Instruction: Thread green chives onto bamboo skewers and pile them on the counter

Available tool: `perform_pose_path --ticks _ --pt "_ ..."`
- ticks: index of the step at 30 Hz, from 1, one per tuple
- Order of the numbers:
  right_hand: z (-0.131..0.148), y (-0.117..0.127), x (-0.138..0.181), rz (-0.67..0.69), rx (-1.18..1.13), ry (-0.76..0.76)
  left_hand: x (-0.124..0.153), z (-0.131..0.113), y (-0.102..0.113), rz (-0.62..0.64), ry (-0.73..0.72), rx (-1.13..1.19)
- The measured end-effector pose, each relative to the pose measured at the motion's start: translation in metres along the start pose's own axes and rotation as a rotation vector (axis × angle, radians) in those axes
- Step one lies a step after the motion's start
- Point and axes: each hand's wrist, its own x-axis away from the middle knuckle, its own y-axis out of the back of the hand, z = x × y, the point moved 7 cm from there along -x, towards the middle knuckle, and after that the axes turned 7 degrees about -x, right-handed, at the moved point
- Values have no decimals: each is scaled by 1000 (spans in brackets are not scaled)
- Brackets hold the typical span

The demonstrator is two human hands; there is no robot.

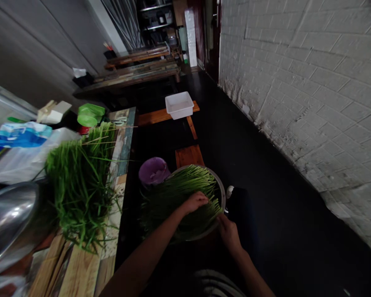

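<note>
A wide metal basin point(223, 190) low in front of me holds a thick heap of garlic chives point(188, 181), their pale cut ends toward the right. Over the heap, my left hand point(195, 203) is closed, its curled fingers among the stalks. At the basin's right rim, my right hand point(230, 233) is closed with finger and thumb pressed on the pale stalk ends. Exactly how many stalks each hand grips is too dark to tell. Another large pile of chives point(83, 177) lies on the wooden table point(83, 268) to my left.
Behind the basin stands a purple-lined bucket point(153, 171) beside a wooden stool point(190, 156). A white plastic tub point(179, 105) rests on a bench farther off. On the table are a big metal bowl point(9, 218) and a green bag point(90, 114). A brick wall point(312, 90) runs along the right.
</note>
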Motion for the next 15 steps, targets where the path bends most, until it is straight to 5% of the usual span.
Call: perform_pose_path --ticks 4,10,15 --pt "1 3 -5 -52 4 2 -11 2 3 -66 -75 -149" --pt "5 7 -5 -48 7 8 -37 2 64 -475 112 -738" --pt "1 7 -2 -43 35 1 -39 -3 70 -441 49 -952"
